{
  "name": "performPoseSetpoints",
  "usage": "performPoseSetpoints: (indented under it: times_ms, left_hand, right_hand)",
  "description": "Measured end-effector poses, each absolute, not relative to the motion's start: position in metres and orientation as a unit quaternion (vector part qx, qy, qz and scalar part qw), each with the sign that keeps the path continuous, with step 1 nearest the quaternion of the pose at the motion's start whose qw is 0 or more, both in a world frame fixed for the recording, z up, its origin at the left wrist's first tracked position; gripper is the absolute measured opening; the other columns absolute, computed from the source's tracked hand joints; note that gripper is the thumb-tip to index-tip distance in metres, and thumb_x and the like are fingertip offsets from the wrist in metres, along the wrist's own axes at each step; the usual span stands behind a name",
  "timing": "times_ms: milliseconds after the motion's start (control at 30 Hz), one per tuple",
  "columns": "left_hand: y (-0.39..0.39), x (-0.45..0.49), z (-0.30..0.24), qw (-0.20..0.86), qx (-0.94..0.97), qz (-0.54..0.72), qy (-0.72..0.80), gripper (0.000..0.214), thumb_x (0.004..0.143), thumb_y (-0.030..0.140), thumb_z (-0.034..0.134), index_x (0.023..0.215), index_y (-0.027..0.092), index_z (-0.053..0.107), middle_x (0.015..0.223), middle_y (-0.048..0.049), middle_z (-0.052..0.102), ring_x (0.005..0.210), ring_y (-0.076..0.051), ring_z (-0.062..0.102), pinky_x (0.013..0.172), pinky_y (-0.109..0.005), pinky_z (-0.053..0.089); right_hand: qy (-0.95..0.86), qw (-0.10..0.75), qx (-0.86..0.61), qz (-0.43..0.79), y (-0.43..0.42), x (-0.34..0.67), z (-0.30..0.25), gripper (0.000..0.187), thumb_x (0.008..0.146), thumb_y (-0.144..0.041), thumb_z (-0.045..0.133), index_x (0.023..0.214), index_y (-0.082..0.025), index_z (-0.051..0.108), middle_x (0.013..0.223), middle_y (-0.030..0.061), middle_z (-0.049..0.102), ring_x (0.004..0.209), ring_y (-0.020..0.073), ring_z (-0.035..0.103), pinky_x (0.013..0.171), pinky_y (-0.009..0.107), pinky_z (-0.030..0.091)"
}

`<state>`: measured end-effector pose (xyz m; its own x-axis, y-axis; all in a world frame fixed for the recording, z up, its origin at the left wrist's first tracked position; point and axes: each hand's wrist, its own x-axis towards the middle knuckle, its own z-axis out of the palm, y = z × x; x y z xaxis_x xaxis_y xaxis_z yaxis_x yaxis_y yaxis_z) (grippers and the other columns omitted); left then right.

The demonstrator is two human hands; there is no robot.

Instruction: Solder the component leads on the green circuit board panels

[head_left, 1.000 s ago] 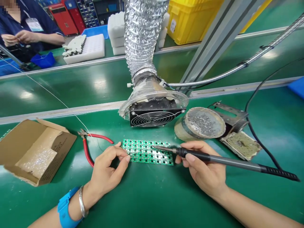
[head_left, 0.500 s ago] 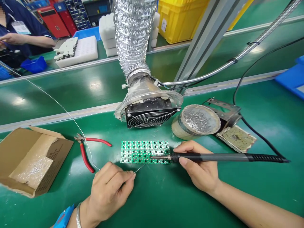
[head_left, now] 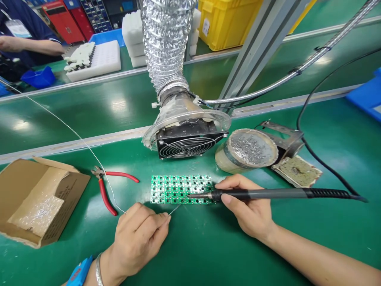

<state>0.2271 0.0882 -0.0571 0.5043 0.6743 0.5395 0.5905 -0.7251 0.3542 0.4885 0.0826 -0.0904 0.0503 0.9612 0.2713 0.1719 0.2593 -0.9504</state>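
Observation:
A green circuit board panel (head_left: 169,190) with rows of dark round holes lies flat on the bench. My right hand (head_left: 250,210) is closed round a soldering iron (head_left: 268,194), whose tip points left over the lower middle of the panel. Whether the tip touches the board I cannot tell. Below and left of the panel, my left hand (head_left: 141,240) pinches a thin solder wire (head_left: 174,209). The wire's short end reaches the panel's lower edge; its long part runs up and left out of view. Red-handled cutters (head_left: 105,190) lie open beyond my left hand.
A fume extractor fan (head_left: 190,146) hangs just behind the panel. To its right stand a tub of solder bits (head_left: 251,149) and an iron stand with a sponge (head_left: 297,171). An open cardboard box (head_left: 44,202) sits at left. Across the divider, a person's arm (head_left: 38,47) shows.
The view has shifted slightly. The iron's tip has moved a little left relative to the panel, while both hands keep their grips.

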Motion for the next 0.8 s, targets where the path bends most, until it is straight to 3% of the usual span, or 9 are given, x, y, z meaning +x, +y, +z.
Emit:
performPoseSetpoints:
  times_ms: [367, 567, 800]
  left_hand:
    - [0.0892, 0.2293, -0.0585, 0.056, 0.868, 0.335, 0.363, 0.014, 0.079, 0.006, 0.071, 0.084, 0.015, 0.063, 0.064, 0.0006, 0.059, 0.057, -0.010, 0.048, 0.053, -0.025, 0.041]
    - [0.0895, 0.2322, -0.0554, 0.052, 0.868, 0.335, 0.362, 0.014, 0.079, 0.006, 0.071, 0.085, 0.016, 0.063, 0.063, 0.0013, 0.059, 0.057, -0.010, 0.048, 0.053, -0.025, 0.040]
    - [0.0868, 0.2369, -0.0561, 0.051, 0.872, 0.333, 0.355, 0.015, 0.078, 0.006, 0.072, 0.086, 0.015, 0.063, 0.063, 0.0009, 0.059, 0.057, -0.011, 0.046, 0.052, -0.025, 0.040]
  right_hand:
    - [-0.577, 0.536, -0.493, 0.370, 0.0818, 0.4873, -0.0897, 0.009, 0.086, -0.018, 0.059, 0.091, -0.024, 0.063, 0.055, -0.0049, 0.051, 0.044, 0.0095, 0.039, 0.042, 0.022, 0.034]
    - [-0.538, 0.566, -0.487, 0.391, 0.0816, 0.4906, -0.0916, 0.006, 0.086, -0.023, 0.060, 0.090, -0.022, 0.065, 0.063, -0.0013, 0.059, 0.050, 0.0120, 0.047, 0.045, 0.024, 0.036]
    - [-0.510, 0.565, -0.500, 0.413, 0.0808, 0.4942, -0.0949, 0.007, 0.085, -0.025, 0.062, 0.086, -0.021, 0.066, 0.063, 0.0002, 0.058, 0.050, 0.0132, 0.047, 0.045, 0.025, 0.035]
